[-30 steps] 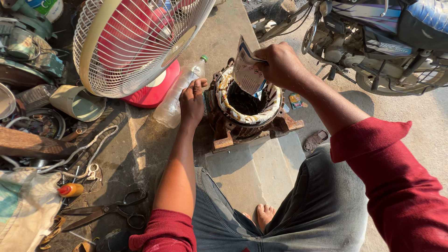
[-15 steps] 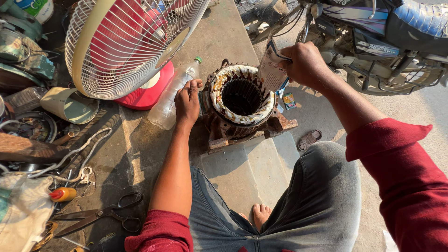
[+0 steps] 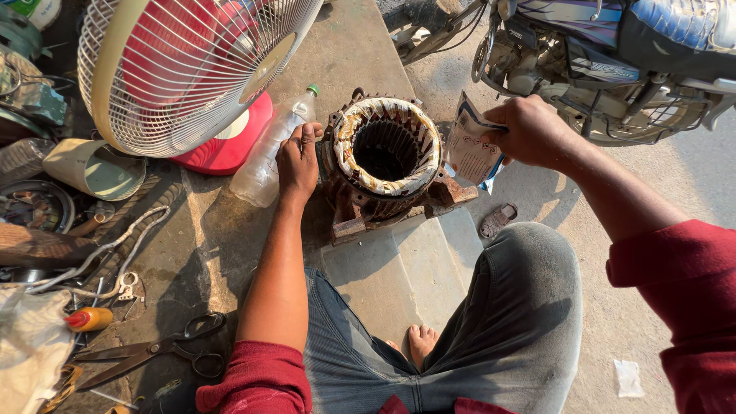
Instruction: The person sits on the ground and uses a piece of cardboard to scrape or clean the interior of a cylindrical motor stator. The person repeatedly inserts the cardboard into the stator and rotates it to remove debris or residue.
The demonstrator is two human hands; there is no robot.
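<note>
Packet (image 3: 469, 149) pinched in right hand (image 3: 529, 132)

- I sit on a grey concrete slab (image 3: 360, 61) in bright sun with hard shadows.
- A caged fan (image 3: 184, 69) on a red base stands to my left.
- A parked motorcycle (image 3: 613, 54) is ahead on my right.
- Scissors (image 3: 153, 349) lie among clutter.

Bright sunlight; hard shadows; sharp focus
</note>
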